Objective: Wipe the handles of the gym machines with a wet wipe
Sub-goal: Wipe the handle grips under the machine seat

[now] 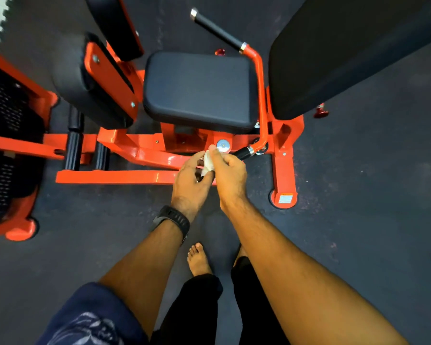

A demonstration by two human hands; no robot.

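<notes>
A crumpled white wet wipe [207, 163] sits between my two hands in front of the orange gym machine. My left hand [190, 180], with a black watch on its wrist, pinches the wipe from the left. My right hand [228, 174] pinches it from the right, fingers curled over its top. Just right of my right hand lies the near black handle [244, 153] with a chrome collar, on an orange bar. The far black handle [218, 29] sticks up behind the seat. Neither hand touches a handle.
The black seat pad [199, 90] stands behind my hands, a black back pad [346, 53] to the right, leg pads [92, 83] to the left. The orange frame [115, 176] runs across the dark rubber floor. My bare foot [198, 260] stands below.
</notes>
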